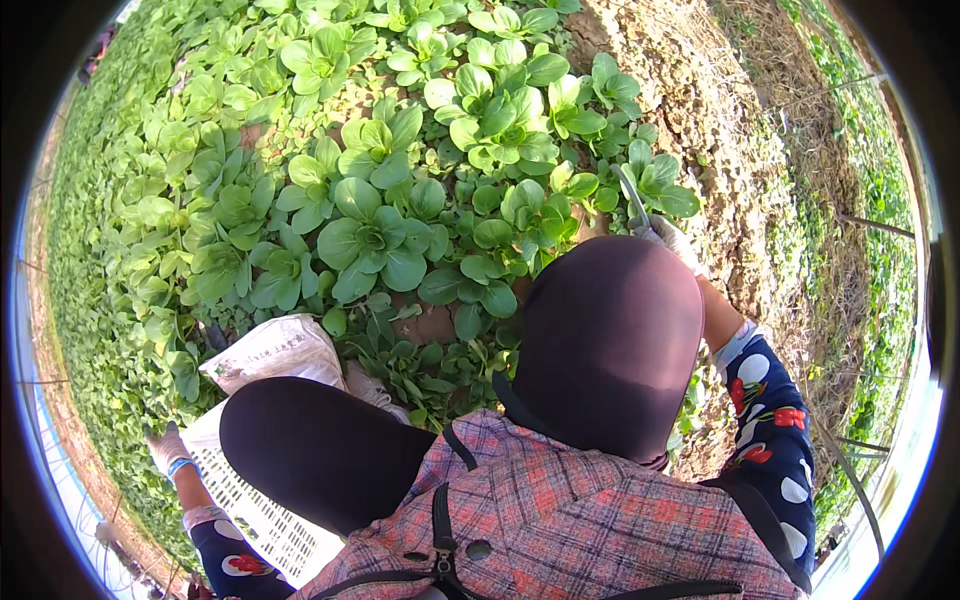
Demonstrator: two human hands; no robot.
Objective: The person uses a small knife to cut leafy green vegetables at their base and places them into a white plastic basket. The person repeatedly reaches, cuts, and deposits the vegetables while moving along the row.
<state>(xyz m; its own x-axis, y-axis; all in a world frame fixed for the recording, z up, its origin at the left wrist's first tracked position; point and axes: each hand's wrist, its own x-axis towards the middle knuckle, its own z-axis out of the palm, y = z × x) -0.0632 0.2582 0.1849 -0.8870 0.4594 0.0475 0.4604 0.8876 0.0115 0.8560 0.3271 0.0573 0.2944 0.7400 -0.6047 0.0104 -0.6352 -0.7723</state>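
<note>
My right hand (671,241), in a pale glove, grips a knife (631,196) with a narrow metal blade. The blade reaches in beside a leafy green plant (658,180), which looks like pak choi, at the bed's right edge. My right knee hides part of the hand and the handle. At the lower left, my gloved left hand (168,450) is at the outer corner of a white slatted plastic crate (289,525). Whether its fingers close on the rim is unclear. My left leg covers much of the crate.
A white sack (277,352) bearing writing lies beyond my left knee. Dense pak choi plants (375,240) fill the bed ahead, with small weeds between them. Loose greens (427,379) lie between my legs. Dry, cracked soil (720,142) runs along the right, with thin poles (874,225) farther out.
</note>
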